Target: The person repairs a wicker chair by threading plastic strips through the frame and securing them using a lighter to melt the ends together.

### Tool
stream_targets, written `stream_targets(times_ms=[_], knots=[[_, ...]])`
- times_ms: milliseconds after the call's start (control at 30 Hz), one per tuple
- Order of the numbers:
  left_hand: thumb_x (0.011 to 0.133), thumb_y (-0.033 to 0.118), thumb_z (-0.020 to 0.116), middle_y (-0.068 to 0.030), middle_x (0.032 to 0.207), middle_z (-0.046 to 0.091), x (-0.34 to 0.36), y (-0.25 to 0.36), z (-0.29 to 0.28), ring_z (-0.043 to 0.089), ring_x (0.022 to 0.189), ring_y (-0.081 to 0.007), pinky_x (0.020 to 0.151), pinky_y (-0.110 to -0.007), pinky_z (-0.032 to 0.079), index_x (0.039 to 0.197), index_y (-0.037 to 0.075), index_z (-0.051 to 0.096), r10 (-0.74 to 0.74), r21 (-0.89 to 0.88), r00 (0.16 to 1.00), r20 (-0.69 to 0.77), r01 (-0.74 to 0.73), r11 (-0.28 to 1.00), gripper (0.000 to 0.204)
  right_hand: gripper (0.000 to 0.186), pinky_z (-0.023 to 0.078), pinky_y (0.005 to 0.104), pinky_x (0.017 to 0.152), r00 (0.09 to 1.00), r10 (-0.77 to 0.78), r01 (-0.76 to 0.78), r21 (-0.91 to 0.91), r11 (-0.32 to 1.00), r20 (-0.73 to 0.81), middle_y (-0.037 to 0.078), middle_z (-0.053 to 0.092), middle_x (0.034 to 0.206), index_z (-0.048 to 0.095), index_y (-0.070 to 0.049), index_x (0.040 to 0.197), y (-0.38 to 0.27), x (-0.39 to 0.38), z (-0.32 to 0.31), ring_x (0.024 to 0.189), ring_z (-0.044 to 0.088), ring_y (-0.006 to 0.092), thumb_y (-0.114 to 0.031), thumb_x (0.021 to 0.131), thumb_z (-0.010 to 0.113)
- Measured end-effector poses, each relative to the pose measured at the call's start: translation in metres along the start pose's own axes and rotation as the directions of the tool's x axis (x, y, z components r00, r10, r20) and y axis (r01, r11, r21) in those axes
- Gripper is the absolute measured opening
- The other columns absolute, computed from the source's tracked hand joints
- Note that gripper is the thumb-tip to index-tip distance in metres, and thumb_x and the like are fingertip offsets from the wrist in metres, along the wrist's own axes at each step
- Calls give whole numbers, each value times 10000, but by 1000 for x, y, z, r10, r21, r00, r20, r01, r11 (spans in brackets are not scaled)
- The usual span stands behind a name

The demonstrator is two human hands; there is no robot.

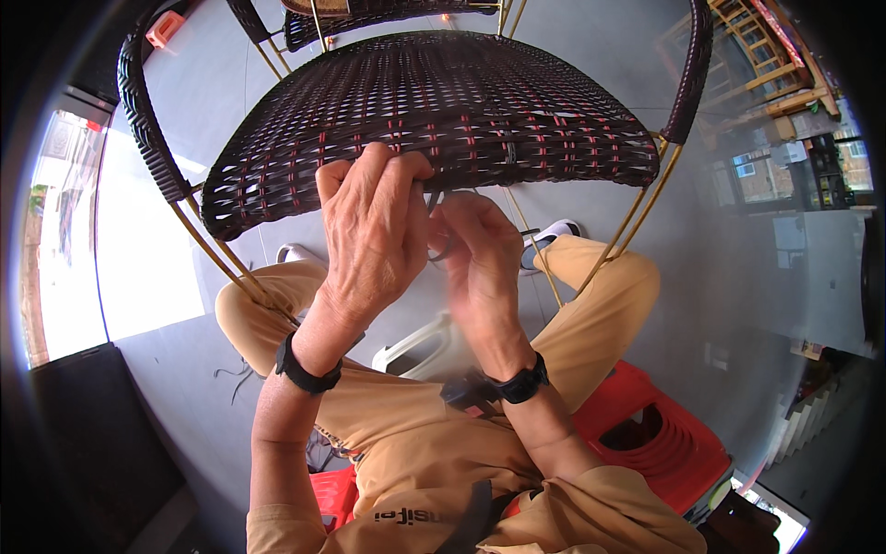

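Note:
A chair with a dark brown woven seat (425, 102), flecked with red strands, stands in front of me on thin gold metal legs (637, 217). My left hand (374, 231) grips the seat's front edge near the middle, its fingers curled over the top of the weave. Just right of it, under that edge, my right hand (478, 249) pinches a dark, thin weaving strip (437, 242) that loops between the two hands. The right fingers are slightly blurred. Where the strip enters the weave is hidden behind my fingers.
Wrapped armrests (148, 111) rise on both sides of the seat. Beneath me are red plastic stools (655, 434); a white plastic piece (415, 346) lies on the grey floor between my legs. Another woven chair (388, 23) stands beyond, with wooden furniture (766, 55) at far right.

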State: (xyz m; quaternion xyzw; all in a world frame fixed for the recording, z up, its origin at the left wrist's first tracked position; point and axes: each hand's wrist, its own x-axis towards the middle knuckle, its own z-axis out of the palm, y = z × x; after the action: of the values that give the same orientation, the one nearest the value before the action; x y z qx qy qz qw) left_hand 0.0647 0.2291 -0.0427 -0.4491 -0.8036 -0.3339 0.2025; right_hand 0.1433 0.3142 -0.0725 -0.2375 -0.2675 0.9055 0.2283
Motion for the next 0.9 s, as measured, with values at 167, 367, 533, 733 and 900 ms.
stream_targets(times_ms=[167,367,533,733,900], knots=[[728,3,536,-71,757,461,4,2,0,481,700,-230,713,-349,302,898,43,545,4,16,1000,-1,-4,1000,175,122,539,278,631,1000,4,-3,-53,999,7,58,612,763,605,30,922,-1,-7,-5,639,598,126,-32,822,640],[730,-24,527,-67,745,481,3,1,3,479,671,-228,691,-341,309,879,44,545,10,16,999,-42,-9,1000,164,135,533,270,614,1000,-4,4,-21,1000,15,54,608,747,613,37,922,0,-2,-3,625,587,118,-36,816,651],[748,-48,512,-57,742,511,1,1,5,481,649,-218,679,-331,319,862,42,548,21,19,997,-76,-20,1000,149,144,530,256,595,999,-49,49,-22,999,25,59,622,752,621,38,924,3,3,0,615,589,122,-40,809,661],[697,-3,542,-72,747,455,0,-1,4,481,686,-225,700,-343,299,886,40,549,35,-1,994,-106,-35,999,194,149,534,262,621,999,-33,34,-246,969,12,62,629,759,632,26,907,-11,1,2,641,604,129,-99,828,651],[758,-47,530,-63,734,497,5,6,-5,472,645,-216,684,-330,324,889,46,565,-35,4,999,4,35,999,165,171,526,261,629,999,-10,23,-324,946,39,54,623,763,629,27,903,-17,-10,-2,662,603,125,-128,834,646]])
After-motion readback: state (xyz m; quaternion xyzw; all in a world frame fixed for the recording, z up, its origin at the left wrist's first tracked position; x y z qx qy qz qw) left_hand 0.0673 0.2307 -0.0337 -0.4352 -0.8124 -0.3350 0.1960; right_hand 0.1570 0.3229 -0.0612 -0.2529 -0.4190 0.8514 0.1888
